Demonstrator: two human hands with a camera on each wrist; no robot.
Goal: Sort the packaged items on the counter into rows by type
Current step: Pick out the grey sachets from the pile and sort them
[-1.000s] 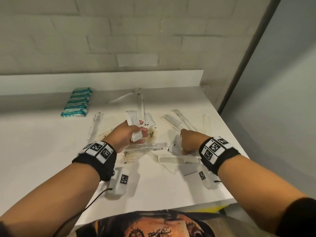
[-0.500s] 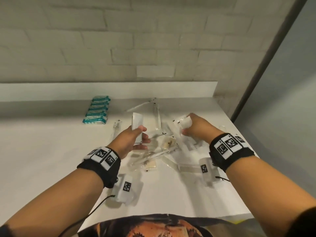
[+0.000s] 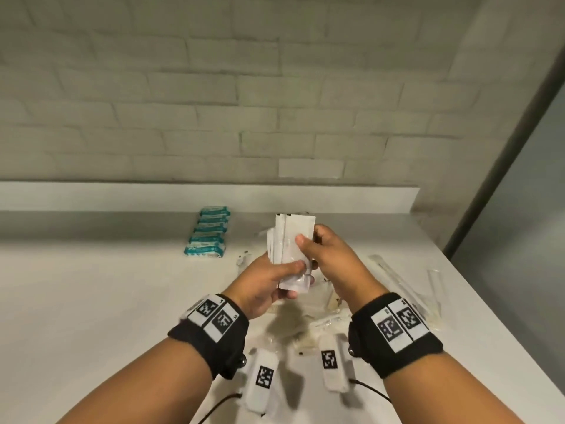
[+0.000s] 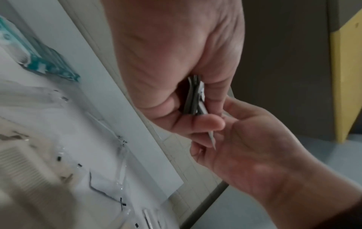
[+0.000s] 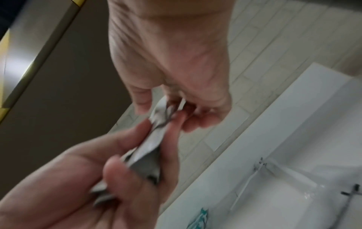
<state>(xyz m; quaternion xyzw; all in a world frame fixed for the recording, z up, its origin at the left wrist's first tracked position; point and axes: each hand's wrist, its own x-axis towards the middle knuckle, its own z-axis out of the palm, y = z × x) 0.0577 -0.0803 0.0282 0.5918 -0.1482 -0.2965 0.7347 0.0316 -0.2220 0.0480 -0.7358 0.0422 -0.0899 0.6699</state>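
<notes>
In the head view, centre frame, the left hand (image 3: 269, 286) and right hand (image 3: 330, 258) both pinch a stack of flat white paper sachets (image 3: 292, 249) above the white worktop (image 3: 91, 301), teal packets (image 3: 209, 235) rowed upper left; the left wrist view shows the sachets edge-on (image 4: 192, 97) between fingers; the right wrist view, blurred, agrees.

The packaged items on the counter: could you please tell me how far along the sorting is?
Done: the teal packets lie in one neat row at the back of the counter. In hand: the left hand and right hand together hold a small stack of white sachets, apparently gathering that type. Left: the clear-wrapped items lie scattered beneath and to the right of the hands, not yet in rows.
</notes>
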